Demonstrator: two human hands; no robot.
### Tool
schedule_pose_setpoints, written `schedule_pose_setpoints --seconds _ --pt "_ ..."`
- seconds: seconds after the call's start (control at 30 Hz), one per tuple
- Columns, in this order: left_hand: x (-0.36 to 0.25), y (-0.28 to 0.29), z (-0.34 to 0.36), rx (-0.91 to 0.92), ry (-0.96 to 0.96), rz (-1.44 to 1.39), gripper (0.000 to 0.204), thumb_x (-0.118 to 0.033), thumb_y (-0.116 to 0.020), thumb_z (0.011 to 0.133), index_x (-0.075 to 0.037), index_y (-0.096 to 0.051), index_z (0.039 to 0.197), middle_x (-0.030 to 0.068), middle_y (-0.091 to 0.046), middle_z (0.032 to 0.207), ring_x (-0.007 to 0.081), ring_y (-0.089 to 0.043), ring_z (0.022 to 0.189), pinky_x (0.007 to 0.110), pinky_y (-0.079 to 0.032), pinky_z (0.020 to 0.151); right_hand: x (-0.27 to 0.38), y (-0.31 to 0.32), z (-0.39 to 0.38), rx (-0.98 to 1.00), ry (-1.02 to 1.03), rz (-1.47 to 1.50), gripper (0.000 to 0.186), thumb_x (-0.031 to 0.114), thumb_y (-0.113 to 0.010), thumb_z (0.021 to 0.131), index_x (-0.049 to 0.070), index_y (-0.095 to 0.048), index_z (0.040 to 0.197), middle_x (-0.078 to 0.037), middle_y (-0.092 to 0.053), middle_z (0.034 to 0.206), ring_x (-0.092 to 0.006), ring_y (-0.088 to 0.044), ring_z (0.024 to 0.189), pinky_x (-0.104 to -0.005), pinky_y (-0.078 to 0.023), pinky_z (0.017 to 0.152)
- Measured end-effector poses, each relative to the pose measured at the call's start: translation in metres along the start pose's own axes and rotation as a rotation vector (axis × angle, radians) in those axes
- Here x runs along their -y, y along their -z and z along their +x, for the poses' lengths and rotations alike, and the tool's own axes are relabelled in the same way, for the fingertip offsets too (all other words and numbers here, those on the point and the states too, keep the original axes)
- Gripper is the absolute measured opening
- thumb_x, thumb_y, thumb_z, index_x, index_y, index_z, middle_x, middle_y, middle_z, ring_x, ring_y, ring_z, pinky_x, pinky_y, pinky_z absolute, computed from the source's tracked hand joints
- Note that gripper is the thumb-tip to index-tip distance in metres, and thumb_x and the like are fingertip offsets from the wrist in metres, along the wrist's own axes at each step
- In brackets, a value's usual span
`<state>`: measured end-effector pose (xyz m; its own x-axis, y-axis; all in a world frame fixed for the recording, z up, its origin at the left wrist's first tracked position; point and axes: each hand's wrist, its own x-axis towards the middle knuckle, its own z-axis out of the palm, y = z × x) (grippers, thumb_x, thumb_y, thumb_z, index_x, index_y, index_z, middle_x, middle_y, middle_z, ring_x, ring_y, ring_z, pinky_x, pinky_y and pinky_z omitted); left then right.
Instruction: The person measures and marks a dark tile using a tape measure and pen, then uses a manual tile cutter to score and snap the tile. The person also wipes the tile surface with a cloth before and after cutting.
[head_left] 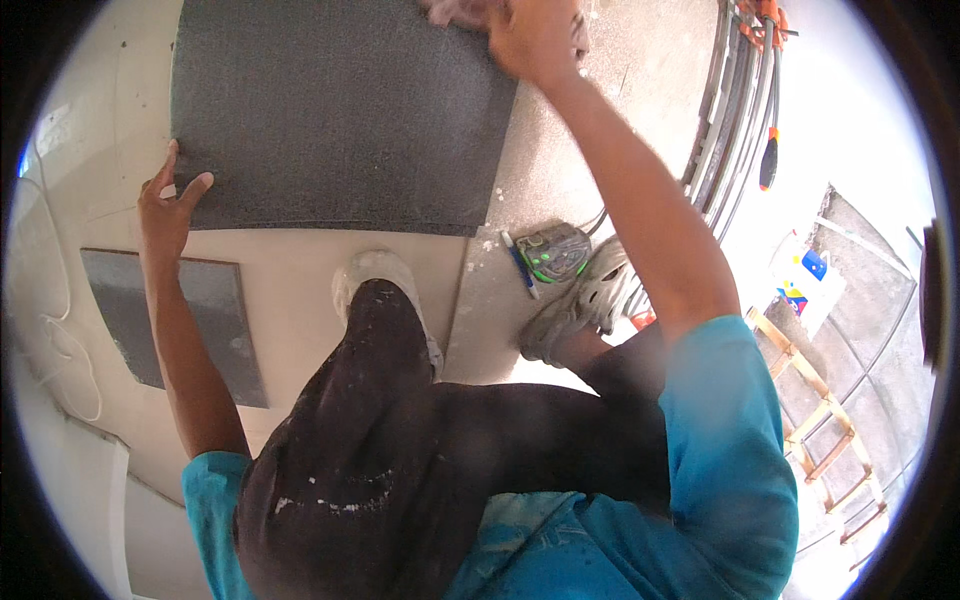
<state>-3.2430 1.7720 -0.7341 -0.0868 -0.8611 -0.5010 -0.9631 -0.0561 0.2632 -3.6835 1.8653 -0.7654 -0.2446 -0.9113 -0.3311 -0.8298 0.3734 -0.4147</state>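
Observation:
A large dark grey tile [340,120] with a speckled face lies in front of me, its far end beyond the picture. My left hand [170,205] is at its left edge near the close corner, thumb on the face and fingers stretched along the edge, with a gap between them. Over the tile's far right side, my right hand [535,40] is closed on a bunched pinkish rag [460,12], partly cut off by the upper rim. A smaller dark grey tile [190,320] lies below my left hand, partly behind my forearm.
By my right shoe [605,280] sit a dark tool with green trim [555,252] and a blue-white pen [521,265]. Long metal profiles [735,130] and an orange-black handled tool [769,160] are at right. A wooden ladder [820,420] lies lower right; a white cable [65,320] runs along the left.

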Motion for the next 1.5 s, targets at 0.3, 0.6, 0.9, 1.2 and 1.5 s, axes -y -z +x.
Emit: schedule_pose_setpoints --seconds 0.3,0.6,0.9,1.2,1.5 --pt "-0.019 0.02 0.0 -0.023 -0.012 -0.048 0.075 -0.044 -0.083 0.072 -0.024 -0.057 0.139 0.0168 -0.061 0.127 0.0273 -0.059 0.115 0.041 -0.049 0.094 -0.022 -0.011 -0.061 -0.009 0.743 -0.128 0.028 0.012 -0.064 0.089 0.024 -0.069 0.114 -0.002 -0.065 0.121 -0.0209 -0.055 0.12 -0.0424 -0.037 0.107" --pt "-0.031 0.025 -0.007 -0.005 0.088 -0.015 0.072 -0.045 -0.082 0.072 -0.027 -0.058 0.137 0.0149 -0.059 0.131 0.0274 -0.059 0.117 0.042 -0.048 0.096 0.007 0.014 -0.024 0.146 0.408 -0.081 0.047 -0.005 -0.062 0.08 0.014 -0.06 0.123 -0.011 -0.059 0.127 -0.0307 -0.052 0.124 -0.0426 -0.039 0.108" --pt "-0.04 0.033 -0.007 -0.045 0.162 0.045 0.083 -0.051 -0.083 0.067 -0.03 -0.053 0.141 0.0142 -0.064 0.118 0.0267 -0.063 0.107 0.043 -0.051 0.09 -0.028 0.028 -0.005 -0.006 0.466 -0.221 0.035 0.015 -0.072 0.08 0.013 -0.065 0.115 -0.006 -0.063 0.119 -0.027 -0.056 0.115 -0.0396 -0.041 0.102" --pt "-0.009 0.045 -0.011 -0.059 0.109 -0.044 0.103 -0.053 -0.088 0.063 -0.015 -0.043 0.148 0.0134 -0.064 0.113 0.0262 -0.065 0.101 0.041 -0.052 0.085 0.039 0.02 -0.006 -0.16 0.543 0.047 0.044 -0.008 -0.059 0.074 0.01 -0.062 0.114 -0.012 -0.059 0.124 -0.0347 -0.052 0.12 -0.0462 -0.041 0.102" --pt "0.003 0.051 -0.018 -0.09 0.175 -0.033 0.107 -0.06 -0.085 0.061 -0.012 -0.044 0.147 0.0143 -0.065 0.114 0.0269 -0.064 0.104 0.042 -0.051 0.088 0.012 0.033 -0.051 0.32 0.433 0.329 0.028 0.02 -0.058 0.091 0.012 -0.068 0.115 -0.009 -0.067 0.11 -0.029 -0.06 0.11 -0.0434 -0.043 0.1"
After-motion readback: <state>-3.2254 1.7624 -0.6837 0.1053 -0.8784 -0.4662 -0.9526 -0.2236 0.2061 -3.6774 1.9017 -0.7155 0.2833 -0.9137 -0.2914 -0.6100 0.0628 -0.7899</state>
